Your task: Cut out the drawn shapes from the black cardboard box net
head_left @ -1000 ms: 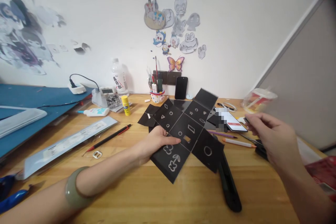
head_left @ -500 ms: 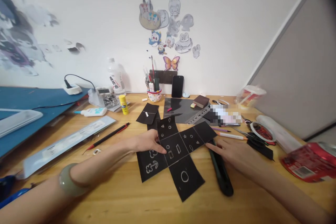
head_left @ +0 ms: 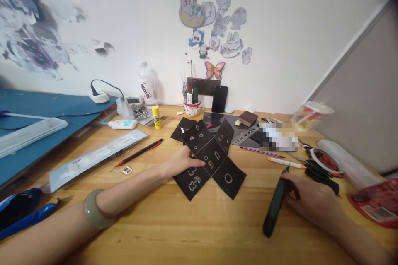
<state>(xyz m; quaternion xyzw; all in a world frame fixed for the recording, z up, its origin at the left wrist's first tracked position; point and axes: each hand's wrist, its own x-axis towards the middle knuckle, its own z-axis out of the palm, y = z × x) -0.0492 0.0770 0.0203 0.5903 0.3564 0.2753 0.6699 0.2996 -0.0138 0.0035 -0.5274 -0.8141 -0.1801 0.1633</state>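
My left hand [head_left: 184, 161] pinches a black cross-shaped card [head_left: 205, 145], thumb on top and fingers underneath. White outlines of shapes and flowers are drawn on its panels. Several panels tilt up from the creases, and one small cut-out in the middle shows the wood beneath. On the right, my right hand [head_left: 306, 192] is closed on a dark green utility knife [head_left: 275, 207] near its narrow end. That end points away from me, and the thick end slants towards me. The knife is apart from the card.
Beyond the card lie another black piece of card [head_left: 180, 129] and a dark sheet. A pencil [head_left: 139, 153], a glue stick [head_left: 156, 117] and a ruler-like packet [head_left: 99, 159] are to the left. Scissors [head_left: 320, 174], an orange-and-white pen [head_left: 286, 163] and a red packet [head_left: 377, 203] lie right.
My right hand has left the card's right panel and moved right, lifting the utility knife off the table. The card has turned, its right panel now folded upward. The view has shifted left.
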